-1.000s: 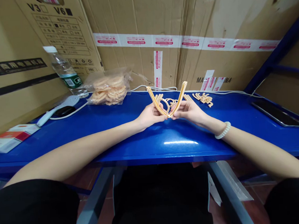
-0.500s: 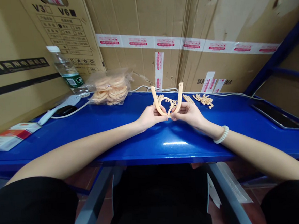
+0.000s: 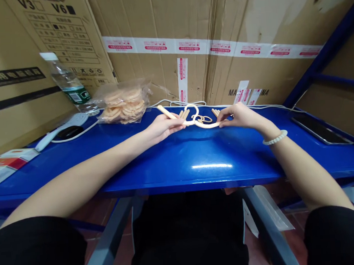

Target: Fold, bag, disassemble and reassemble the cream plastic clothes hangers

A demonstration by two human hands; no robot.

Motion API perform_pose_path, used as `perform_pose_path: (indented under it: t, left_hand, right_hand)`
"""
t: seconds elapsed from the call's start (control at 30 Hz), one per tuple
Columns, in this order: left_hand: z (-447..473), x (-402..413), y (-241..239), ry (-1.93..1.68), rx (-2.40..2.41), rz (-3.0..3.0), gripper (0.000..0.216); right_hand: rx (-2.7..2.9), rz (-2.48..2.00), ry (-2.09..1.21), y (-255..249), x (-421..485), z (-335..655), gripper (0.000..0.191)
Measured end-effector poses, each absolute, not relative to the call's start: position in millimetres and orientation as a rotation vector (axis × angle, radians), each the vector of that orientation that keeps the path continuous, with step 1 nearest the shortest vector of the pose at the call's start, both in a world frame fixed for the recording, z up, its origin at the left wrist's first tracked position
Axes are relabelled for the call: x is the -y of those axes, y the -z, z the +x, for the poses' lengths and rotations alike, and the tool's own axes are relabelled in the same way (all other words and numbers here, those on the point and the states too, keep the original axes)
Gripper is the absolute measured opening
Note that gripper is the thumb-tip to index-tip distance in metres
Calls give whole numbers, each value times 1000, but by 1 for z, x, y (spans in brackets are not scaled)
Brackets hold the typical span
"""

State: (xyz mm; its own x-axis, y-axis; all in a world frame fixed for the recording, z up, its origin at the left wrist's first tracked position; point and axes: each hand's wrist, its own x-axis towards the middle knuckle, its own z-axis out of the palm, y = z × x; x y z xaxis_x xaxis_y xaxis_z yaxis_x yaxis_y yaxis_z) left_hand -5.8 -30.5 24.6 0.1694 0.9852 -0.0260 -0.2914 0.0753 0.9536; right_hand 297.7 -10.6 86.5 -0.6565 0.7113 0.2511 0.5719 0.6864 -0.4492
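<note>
Above the blue tabletop, both my hands hold a beige curved piece [image 3: 206, 125], with two bent arms and a ring-like loop [image 3: 197, 108] where they meet. My left hand [image 3: 161, 127] is closed around its left arm, whose straight end points up and left. At the other side, my right hand [image 3: 241, 116] pinches the end of the right arm, which now lies almost level. Beyond the piece, several beige sticks [image 3: 184, 114] and beige rings [image 3: 206, 118] lie on the table; more sticks [image 3: 215, 112] are partly hidden by my right hand.
A plastic bag [image 3: 123, 104] of beige rings stands at the back left beside a water bottle [image 3: 71, 89]. Further left are a black mouse [image 3: 70, 132] and a red-white box [image 3: 11, 162]. A phone [image 3: 320, 129] lies right. Cardboard [image 3: 160, 73] and a white cable [image 3: 254, 107] border the back.
My right hand has moved right and turned palm-down, from the joint to the arm's end. The piece has gone from an upright U to spread nearly flat. The view has shifted slightly.
</note>
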Motion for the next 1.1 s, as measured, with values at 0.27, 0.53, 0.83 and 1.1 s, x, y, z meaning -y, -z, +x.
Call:
perform_pose_path:
  t: [0.27,0.53,0.83,1.1]
  left_hand:
    - [-59,9,-49,-929,-962,1608,22]
    - [-48,28,-51,-370,-746,2277,12]
    - [-45,8,-24,-646,-881,2467,6]
    - [-21,42,-28,-1050,-955,2736,14]
  right_hand:
    - [2662,-1121,-475,-97,7,316,17]
    - [2913,-1247,-713,-88,5,313,12]
    - [2797,-1398,-339,-73,-13,313,9]
    - [2654,-1412,331,-76,18,288,17]
